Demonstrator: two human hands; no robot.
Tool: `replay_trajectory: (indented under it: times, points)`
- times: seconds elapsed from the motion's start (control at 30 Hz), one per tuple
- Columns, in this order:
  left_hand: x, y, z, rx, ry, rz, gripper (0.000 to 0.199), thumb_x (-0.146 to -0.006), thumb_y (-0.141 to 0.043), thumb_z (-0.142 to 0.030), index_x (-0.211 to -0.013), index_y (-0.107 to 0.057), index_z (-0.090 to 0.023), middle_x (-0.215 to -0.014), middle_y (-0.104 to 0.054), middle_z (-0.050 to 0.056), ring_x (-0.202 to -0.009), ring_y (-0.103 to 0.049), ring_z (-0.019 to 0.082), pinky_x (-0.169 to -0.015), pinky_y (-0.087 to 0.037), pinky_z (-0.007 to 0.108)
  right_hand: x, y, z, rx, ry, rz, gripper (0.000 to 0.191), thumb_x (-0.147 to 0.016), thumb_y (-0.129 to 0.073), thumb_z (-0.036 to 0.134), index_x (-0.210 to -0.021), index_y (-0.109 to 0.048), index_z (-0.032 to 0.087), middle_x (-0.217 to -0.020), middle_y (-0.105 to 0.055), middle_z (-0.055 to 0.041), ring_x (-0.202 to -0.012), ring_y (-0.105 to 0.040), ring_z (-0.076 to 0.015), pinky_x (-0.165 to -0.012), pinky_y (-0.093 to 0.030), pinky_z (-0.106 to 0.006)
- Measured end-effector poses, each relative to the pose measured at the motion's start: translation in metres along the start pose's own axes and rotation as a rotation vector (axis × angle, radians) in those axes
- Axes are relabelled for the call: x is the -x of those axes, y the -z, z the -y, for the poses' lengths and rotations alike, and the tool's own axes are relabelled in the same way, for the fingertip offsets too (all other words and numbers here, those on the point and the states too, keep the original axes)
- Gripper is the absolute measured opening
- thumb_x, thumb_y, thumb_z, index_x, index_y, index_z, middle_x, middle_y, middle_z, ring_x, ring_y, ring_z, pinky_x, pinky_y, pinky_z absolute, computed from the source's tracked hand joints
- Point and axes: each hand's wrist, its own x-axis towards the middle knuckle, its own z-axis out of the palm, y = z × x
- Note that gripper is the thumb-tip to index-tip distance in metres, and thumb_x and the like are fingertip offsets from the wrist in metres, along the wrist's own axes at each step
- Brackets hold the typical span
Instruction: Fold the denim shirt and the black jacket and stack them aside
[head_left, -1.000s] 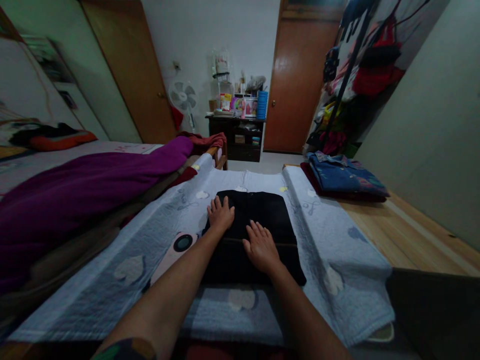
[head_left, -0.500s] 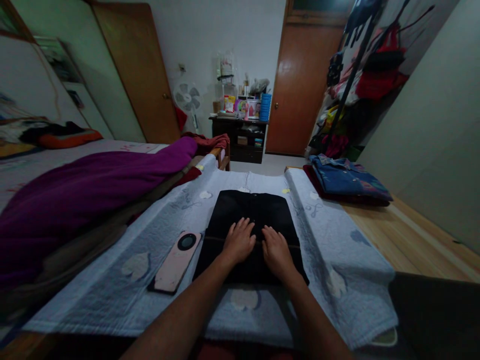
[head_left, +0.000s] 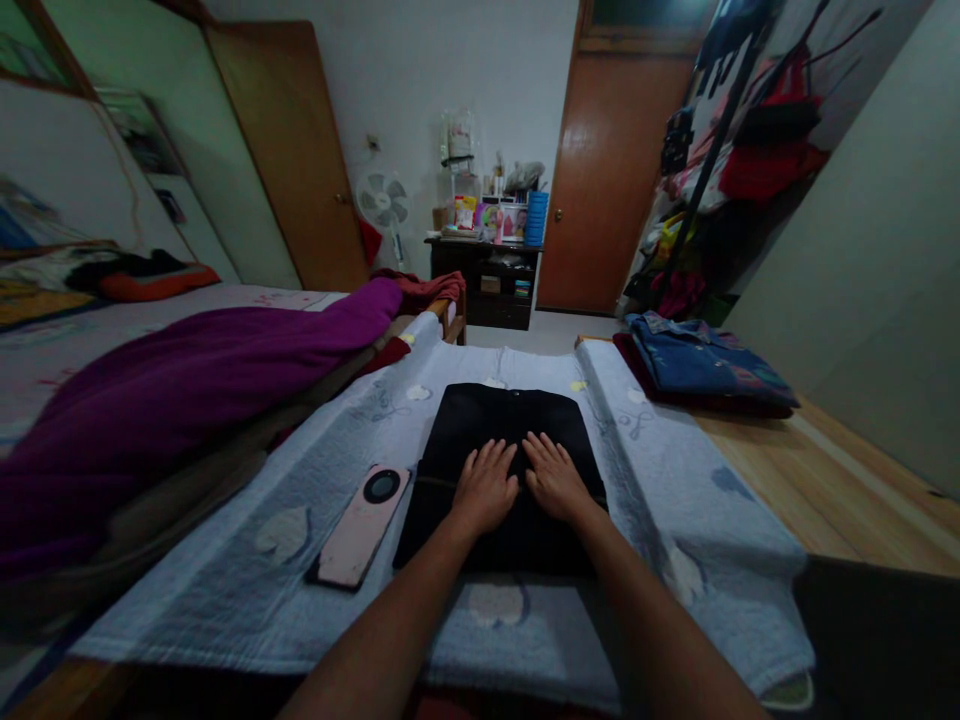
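Note:
A folded black garment [head_left: 499, 420] lies flat on a light blue patterned cloth [head_left: 540, 640] in front of me. A snap or button shows at its far edge. My left hand [head_left: 486, 485] rests palm down on the left half of it, fingers stretched out. On the right half lies my right hand [head_left: 555, 478], also flat with its fingers spread. The two hands are close together but apart, and neither grips the fabric. Left of the garment is a pink phone [head_left: 352, 535], back side up, with a round black camera ring.
Folded clothes with a blue denim shirt [head_left: 705, 355] on top sit at the right on a wooden surface [head_left: 832, 470]. A purple blanket [head_left: 225, 370] covers the bed edge at left. Behind stand a fan [head_left: 384, 205], a dark cabinet [head_left: 480, 290] and a door [head_left: 600, 180].
My right hand has slid slightly up and right over the garment, its fingers flatter. My left hand stays on the fabric. The whole view has shifted a little.

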Motion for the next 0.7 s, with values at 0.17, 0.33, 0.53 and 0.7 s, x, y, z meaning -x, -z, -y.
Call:
replay_trajectory:
  times: [0.17, 0.33, 0.53, 0.7]
  points:
    - [-0.001, -0.001, -0.001, -0.022, -0.002, -0.012, 0.052, -0.093, -0.035, -0.036, -0.143, -0.037, -0.023, -0.152, -0.035, 0.004, -0.141, -0.024, 0.021, -0.115, -0.020, 0.045, -0.017, -0.002, -0.010, 0.030, 0.012, -0.010, 0.059, -0.090, -0.032, 0.029, -0.148, -0.030, 0.016, -0.157, -0.020, -0.0037, -0.144, -0.013, -0.0213, -0.116, -0.013, -0.042]
    - [0.000, -0.003, 0.000, -0.034, 0.002, -0.017, 0.052, -0.094, -0.033, -0.039, -0.144, -0.036, -0.023, -0.152, -0.034, 0.004, -0.142, -0.023, 0.021, -0.115, -0.019, 0.046, -0.033, -0.004, -0.016, 0.057, 0.010, -0.034, 0.057, -0.094, -0.029, 0.035, -0.148, -0.030, 0.017, -0.157, -0.020, -0.0036, -0.144, -0.013, -0.0218, -0.116, -0.013, -0.042]
    - [0.001, -0.001, -0.002, -0.027, 0.030, 0.021, 0.060, -0.091, -0.032, -0.056, -0.145, -0.033, -0.030, -0.154, -0.030, 0.004, -0.143, -0.019, 0.027, -0.112, -0.009, 0.063, -0.049, -0.004, -0.022, 0.069, -0.025, -0.076, 0.059, -0.094, -0.030, 0.044, -0.148, -0.030, 0.020, -0.157, -0.020, -0.0026, -0.144, -0.012, -0.0224, -0.115, -0.012, -0.045]
    - [0.001, 0.000, -0.004, -0.011, 0.051, 0.038, 0.065, -0.089, -0.034, -0.061, -0.146, -0.031, -0.031, -0.155, -0.027, 0.004, -0.142, -0.017, 0.031, -0.109, -0.005, 0.069, -0.065, -0.001, -0.029, 0.083, -0.102, -0.056, 0.059, -0.094, -0.032, 0.042, -0.149, -0.026, 0.021, -0.158, -0.016, -0.0020, -0.145, -0.010, -0.0223, -0.115, -0.011, -0.045]
